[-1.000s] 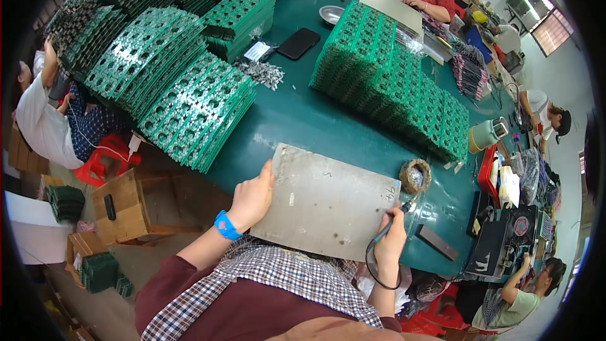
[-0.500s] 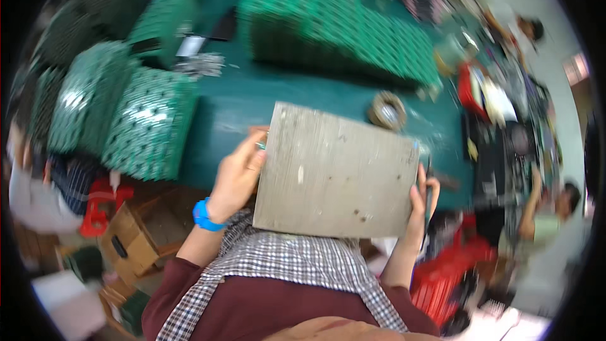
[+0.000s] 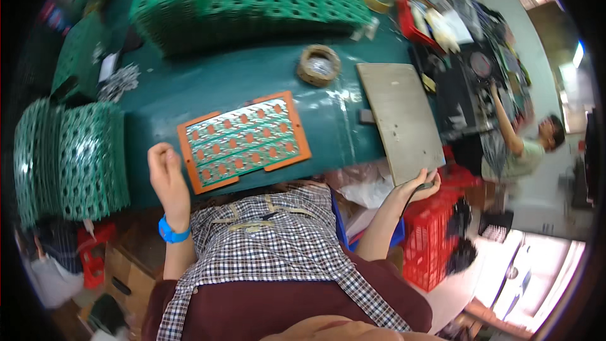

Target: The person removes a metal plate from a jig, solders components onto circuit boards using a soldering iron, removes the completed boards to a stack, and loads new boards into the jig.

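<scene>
On the green tabletop lies an orange frame (image 3: 302, 145) holding a panel (image 3: 243, 140) with green strips and rows of round orange spots. My left hand (image 3: 168, 177), with a blue watch (image 3: 173, 230) on its wrist, is just left of the frame, fingers loosely bent and nothing in them. At the right, my right hand (image 3: 421, 184) grips the near end of a flat grey rectangular board (image 3: 404, 120). A thin dark stick-like tool (image 3: 411, 197) also lies in that hand; its kind is unclear. The board is tilted over the table's right side.
Stacked green perforated panels (image 3: 252, 0) stand at the back, more panels (image 3: 95, 158) at the left. A tape roll (image 3: 319, 65) lies beyond the frame. A red tray (image 3: 416, 22) is at the far right, a red crate (image 3: 432, 240) below the table edge. Another person (image 3: 530, 151) works at the right.
The grey board moved from in front of me to the right, now held only by my right hand. My left hand let go of it. The orange frame with its panel is now uncovered.
</scene>
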Available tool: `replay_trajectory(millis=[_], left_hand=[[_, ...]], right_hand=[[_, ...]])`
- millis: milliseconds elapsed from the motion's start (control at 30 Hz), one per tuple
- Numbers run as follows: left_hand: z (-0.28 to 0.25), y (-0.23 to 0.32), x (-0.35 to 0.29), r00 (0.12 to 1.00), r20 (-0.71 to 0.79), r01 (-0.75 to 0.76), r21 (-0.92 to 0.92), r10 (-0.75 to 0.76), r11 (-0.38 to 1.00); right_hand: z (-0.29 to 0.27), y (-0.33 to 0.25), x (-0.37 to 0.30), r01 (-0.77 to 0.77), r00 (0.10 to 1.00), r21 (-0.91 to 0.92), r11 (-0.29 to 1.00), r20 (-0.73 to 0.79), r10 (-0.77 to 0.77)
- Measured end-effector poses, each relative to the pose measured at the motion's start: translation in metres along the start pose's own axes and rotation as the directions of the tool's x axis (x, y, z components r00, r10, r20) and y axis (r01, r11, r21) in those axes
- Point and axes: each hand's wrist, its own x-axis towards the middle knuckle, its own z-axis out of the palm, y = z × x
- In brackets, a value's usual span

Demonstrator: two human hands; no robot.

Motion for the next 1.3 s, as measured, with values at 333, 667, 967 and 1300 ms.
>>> replay_trajectory(millis=[333, 667, 967, 1300], left_hand=[[0.003, 0.074, 0.051, 0.757, -0.309, -0.515, 0.258, 0.575, 0.817], [0.024, 0.135, 0.111, 0.311, -0.110, -0.784, 0.532, 0.944, 0.320], [0.003, -0.012, 0.022, 0.995, -0.042, -0.058, 0.516, 0.093, 0.855], [0.006, -0.010, -0.014, 0.999, 0.041, 0.002, 0.552, -0.029, 0.834]], right_hand=[[0.032, -0.065, -0.017, 0.720, 0.694, -0.263, 0.643, 0.296, -0.656], [0.059, -0.099, -0.039, 0.583, 0.602, 0.245, 0.775, 0.510, -0.614], [0.082, -0.087, -0.094, 0.289, 0.475, 0.172, 0.942, 0.828, -0.297], [0.095, -0.105, -0.136, 0.062, 0.229, -0.036, 0.997, 0.973, 0.021]])
